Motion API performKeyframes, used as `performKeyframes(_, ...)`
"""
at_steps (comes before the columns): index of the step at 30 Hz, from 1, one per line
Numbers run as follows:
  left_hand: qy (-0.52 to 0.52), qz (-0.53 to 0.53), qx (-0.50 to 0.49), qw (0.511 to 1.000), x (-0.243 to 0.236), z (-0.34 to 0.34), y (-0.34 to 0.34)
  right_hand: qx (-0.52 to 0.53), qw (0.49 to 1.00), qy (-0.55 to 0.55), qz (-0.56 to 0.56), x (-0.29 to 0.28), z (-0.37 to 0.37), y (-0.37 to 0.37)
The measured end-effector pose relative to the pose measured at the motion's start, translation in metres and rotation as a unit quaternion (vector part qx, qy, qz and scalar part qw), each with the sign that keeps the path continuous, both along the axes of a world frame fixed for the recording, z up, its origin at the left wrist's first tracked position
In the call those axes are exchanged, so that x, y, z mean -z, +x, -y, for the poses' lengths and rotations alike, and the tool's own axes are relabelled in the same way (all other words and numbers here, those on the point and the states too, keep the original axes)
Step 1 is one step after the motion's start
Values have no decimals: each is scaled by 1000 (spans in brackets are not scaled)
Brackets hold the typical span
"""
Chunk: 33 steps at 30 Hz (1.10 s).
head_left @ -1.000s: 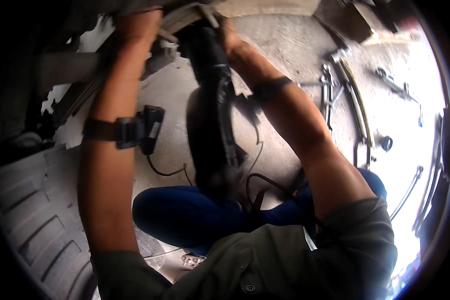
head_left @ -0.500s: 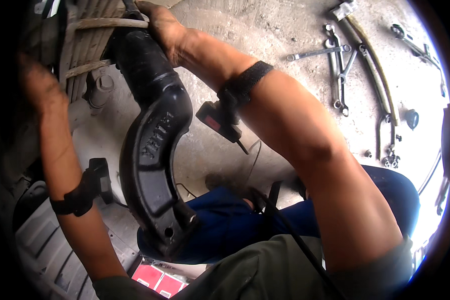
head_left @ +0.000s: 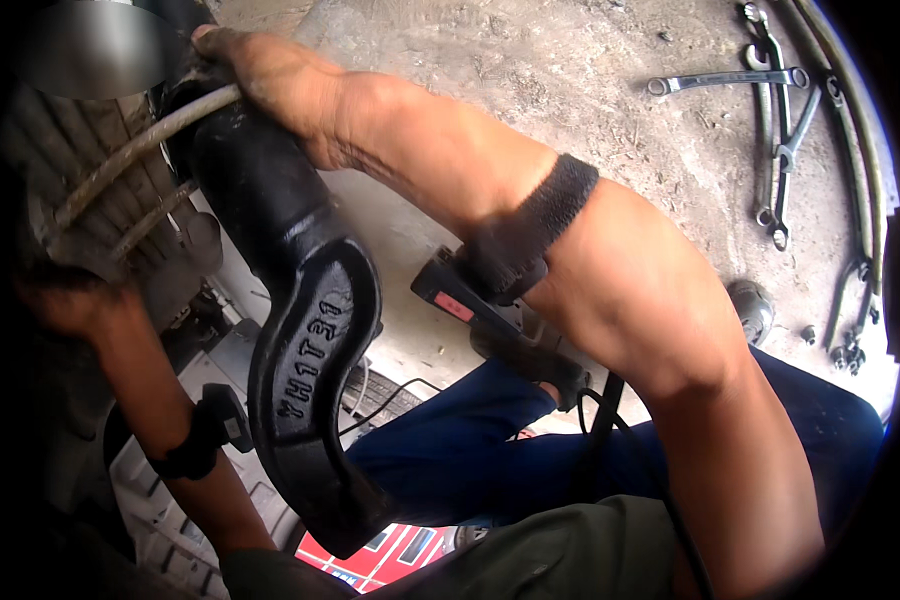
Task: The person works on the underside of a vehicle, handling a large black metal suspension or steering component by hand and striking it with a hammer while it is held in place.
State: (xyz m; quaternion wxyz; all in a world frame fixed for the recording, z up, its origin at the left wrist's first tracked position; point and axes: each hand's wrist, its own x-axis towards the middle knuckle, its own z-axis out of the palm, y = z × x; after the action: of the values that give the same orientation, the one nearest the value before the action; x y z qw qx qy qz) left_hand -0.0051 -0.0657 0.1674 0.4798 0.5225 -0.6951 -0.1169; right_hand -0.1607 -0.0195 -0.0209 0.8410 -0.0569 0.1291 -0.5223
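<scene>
A large, curved black metal arm [head_left: 310,340] with raised lettering hangs in front of me, its thick round end up and its narrow end low by my knees. My right hand [head_left: 280,85] is closed round the upper end, most of its fingers hidden. Beside that end, a pale bent rod [head_left: 145,150] crosses a stack of long, dusty metal leaves [head_left: 85,135]. To the left, my left hand [head_left: 75,300] is in deep shadow near the lower part of these leaves. Its fingers are too dark and smeared to make out.
Several wrenches lie on the concrete floor at the right, one ring wrench [head_left: 727,80] crosswise over others. Long bars [head_left: 850,140] lie beyond them. Below me is a red box [head_left: 410,545]. A black cable [head_left: 620,430] hangs by my blue trousers.
The view has shifted, so the floor tools appear farther right and the black arm slightly lower. My left hand has moved lower in the picture. My right hand stays at the arm's upper end.
</scene>
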Motion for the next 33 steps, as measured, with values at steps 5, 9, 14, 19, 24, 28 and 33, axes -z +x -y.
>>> performKeyframes(5, 29, 198, 28, 979, -34, 1, 55, -12, 998, -50, -20, 4, 3, -7)
performKeyframes(9, 20, 110, -31, 993, -22, -9, 32, -21, 998, -61, -21, 9, 9, -7)
performKeyframes(14, 26, 101, -68, 992, -25, -14, 26, -31, 997, -74, -20, 11, 10, -10)
performKeyframes(19, 28, 100, -102, 989, -27, -24, 23, -41, 995, -93, -24, 9, 7, -17)
performKeyframes(24, 36, 87, -132, 987, -24, -33, 25, -55, 992, -108, -34, 6, 6, -24)
performKeyframes(28, 46, 69, -144, 986, -20, -36, 24, -61, 991, -111, -37, -2, 8, -30)
performKeyframes(33, 58, 53, -157, 984, -17, -38, 23, -68, 991, -108, -43, -5, 13, -37)
